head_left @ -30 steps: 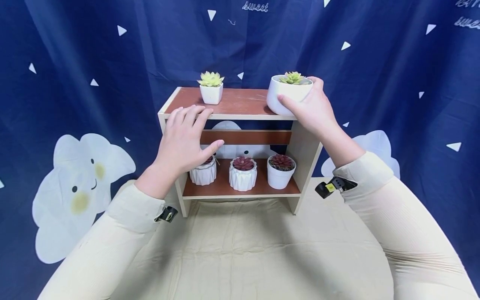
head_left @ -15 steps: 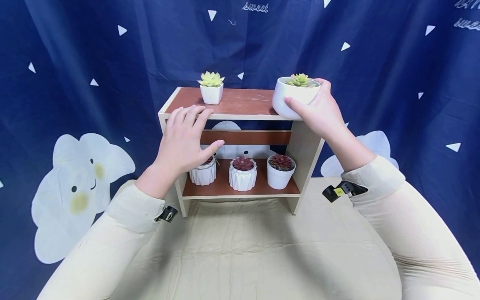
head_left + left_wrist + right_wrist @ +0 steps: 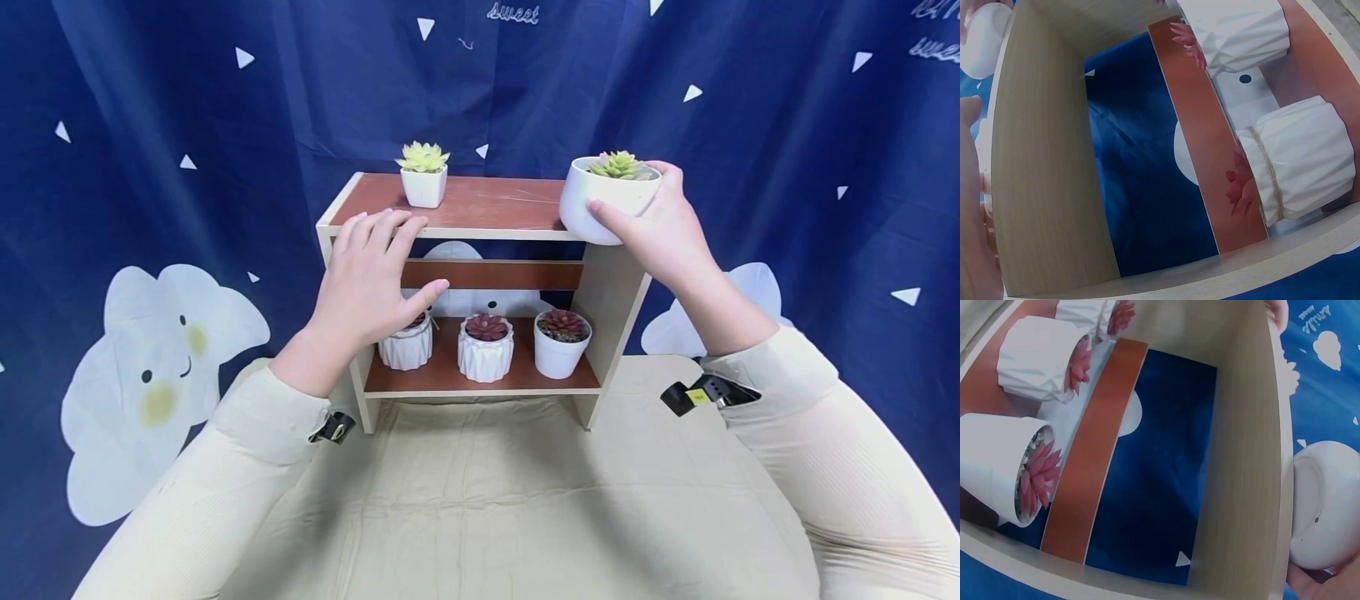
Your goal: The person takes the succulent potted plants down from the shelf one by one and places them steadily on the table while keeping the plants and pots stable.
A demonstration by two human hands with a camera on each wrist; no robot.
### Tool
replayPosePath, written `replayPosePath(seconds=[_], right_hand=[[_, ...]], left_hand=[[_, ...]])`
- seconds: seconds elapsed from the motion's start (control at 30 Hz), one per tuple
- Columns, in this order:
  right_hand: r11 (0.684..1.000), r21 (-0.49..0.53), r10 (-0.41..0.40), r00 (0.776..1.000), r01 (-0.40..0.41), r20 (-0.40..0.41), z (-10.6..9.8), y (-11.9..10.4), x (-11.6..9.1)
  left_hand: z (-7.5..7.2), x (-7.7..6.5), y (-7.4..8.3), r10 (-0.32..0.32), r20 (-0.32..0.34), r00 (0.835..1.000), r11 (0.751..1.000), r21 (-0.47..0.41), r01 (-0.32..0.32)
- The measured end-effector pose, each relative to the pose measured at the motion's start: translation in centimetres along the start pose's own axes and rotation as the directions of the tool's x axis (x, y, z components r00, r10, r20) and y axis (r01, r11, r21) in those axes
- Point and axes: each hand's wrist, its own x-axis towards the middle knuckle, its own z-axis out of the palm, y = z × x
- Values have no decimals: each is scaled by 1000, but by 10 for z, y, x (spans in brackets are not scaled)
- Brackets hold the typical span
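My right hand (image 3: 667, 229) grips a round white flowerpot (image 3: 603, 200) with a green succulent at the right end of the two-tier shelf's top (image 3: 495, 200). Its thumb lies on the pot's front and the other fingers pass behind the rim. In the right wrist view the underside of this flowerpot (image 3: 1329, 500) shows beside the shelf's top board. At the left, my left hand (image 3: 367, 275) touches the top board's front edge with fingers extended. Just behind those fingertips stands a small square white pot (image 3: 423, 190) with a pale green succulent.
On the lower board stand three white pots with dark red succulents: a twine-tied one (image 3: 1304, 162) partly behind my left hand, a ribbed one (image 3: 486, 357) in the middle, and a smooth one (image 3: 558, 354) at the right. A beige cloth (image 3: 472, 500) lies beneath; a blue curtain (image 3: 337, 83) hangs behind.
My right hand has moved the round flowerpot rightward and slightly toward me along the shelf's top. My left hand and the other pots have stayed in place.
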Motion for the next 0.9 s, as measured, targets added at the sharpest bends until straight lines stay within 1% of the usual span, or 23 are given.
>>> replayPosePath(seconds=[0.23,0.47,0.67,0.9], right_hand=[[1000,0,-8,1000,8,-19,-7,5,-8],[1000,-3,-20,998,20,-52,-16,13,-16],[999,7,-32,996,33,-85,-22,20,-21],[999,9,-32,994,34,-104,-27,26,-27]], left_hand=[[1,-1,-1,2,-5,1000,1000,-2,-2],[2,-1,-1,13,-25,1000,1000,-7,-14],[3,-1,-2,13,-25,1000,1000,-4,-13],[3,0,-3,13,-31,999,1000,-2,-13]])
